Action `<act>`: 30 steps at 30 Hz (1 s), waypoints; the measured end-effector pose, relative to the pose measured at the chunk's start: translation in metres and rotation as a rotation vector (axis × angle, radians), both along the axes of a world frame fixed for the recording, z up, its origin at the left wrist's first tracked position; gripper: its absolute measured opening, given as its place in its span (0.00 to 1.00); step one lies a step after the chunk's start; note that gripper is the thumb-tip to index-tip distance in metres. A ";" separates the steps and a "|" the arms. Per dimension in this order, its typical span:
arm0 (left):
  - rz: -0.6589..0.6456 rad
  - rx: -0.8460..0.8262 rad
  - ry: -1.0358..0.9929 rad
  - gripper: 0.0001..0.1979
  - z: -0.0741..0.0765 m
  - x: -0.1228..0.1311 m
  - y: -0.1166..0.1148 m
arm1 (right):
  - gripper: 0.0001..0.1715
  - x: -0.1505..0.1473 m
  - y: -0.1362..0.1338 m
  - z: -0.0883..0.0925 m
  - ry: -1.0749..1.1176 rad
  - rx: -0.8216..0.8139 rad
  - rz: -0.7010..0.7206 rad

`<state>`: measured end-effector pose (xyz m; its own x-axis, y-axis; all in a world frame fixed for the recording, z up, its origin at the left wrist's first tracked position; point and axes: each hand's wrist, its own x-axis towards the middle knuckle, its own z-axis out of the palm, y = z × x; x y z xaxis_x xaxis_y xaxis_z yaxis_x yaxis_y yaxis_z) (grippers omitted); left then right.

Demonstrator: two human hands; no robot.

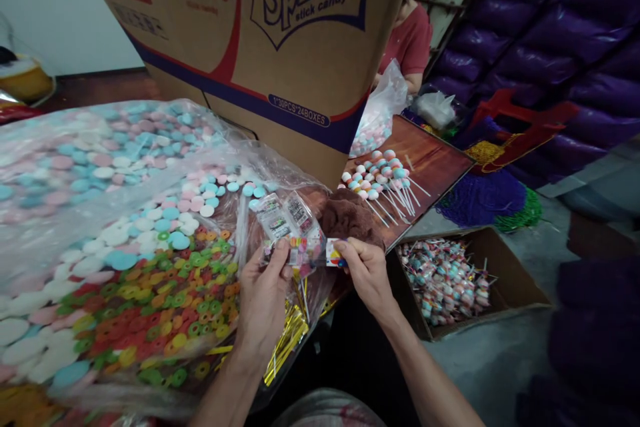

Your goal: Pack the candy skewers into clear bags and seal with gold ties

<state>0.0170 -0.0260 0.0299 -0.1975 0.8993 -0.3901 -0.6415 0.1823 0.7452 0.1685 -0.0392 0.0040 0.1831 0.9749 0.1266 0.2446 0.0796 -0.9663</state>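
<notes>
My left hand (263, 297) is closed on a bundle of small clear printed wrappers (293, 227), with thumb and fingers pinched at its lower edge. My right hand (367, 273) pinches the right end of the same bundle, beside a small colourful sticker (334, 255). Both hands hover over the table edge, just in front of a brown cloth (350, 217). Gold twist ties (287, 337) lie under my left wrist.
A big plastic bag of pastel disc candies and coloured ring candies (150, 267) fills the left. A large cardboard box (280, 47) stands behind. Finished lollipops (383, 177) lie on the wooden table; more fill a carton (447, 280) on the floor. A person in red (407, 47) sits beyond.
</notes>
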 end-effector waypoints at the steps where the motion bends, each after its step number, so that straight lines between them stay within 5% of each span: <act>1: 0.028 -0.009 -0.012 0.16 -0.001 0.000 0.002 | 0.28 0.006 0.005 0.001 -0.049 0.019 -0.037; 4: 0.098 -0.045 -0.055 0.15 -0.004 -0.003 0.009 | 0.25 0.032 0.029 0.000 -0.242 0.082 -0.278; 7: 0.121 -0.090 -0.105 0.15 -0.007 -0.009 0.015 | 0.16 0.062 0.056 -0.008 -0.661 0.067 -0.477; 12: 0.121 -0.187 -0.147 0.08 -0.010 -0.014 0.020 | 0.11 0.086 0.082 -0.030 -1.074 -0.105 -0.387; 16: 0.123 -0.258 -0.160 0.04 -0.011 -0.014 0.021 | 0.14 0.090 0.079 -0.038 -0.924 0.036 -0.451; 21: 0.141 -0.285 -0.196 0.02 -0.011 -0.015 0.024 | 0.13 0.084 0.038 -0.014 -0.664 0.218 -0.562; 25: 0.157 -0.316 -0.221 0.03 -0.011 -0.015 0.026 | 0.05 0.061 -0.013 0.010 -0.395 0.281 -0.344; 30: 0.155 -0.322 -0.224 0.03 -0.012 -0.017 0.024 | 0.06 0.044 -0.046 0.015 -0.461 0.347 -0.126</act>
<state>0.0005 -0.0022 0.0179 -0.1994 0.6909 -0.6949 -0.8194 0.2713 0.5049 0.2125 -0.0850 0.0191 0.1455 0.8364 0.5284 0.6611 0.3151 -0.6809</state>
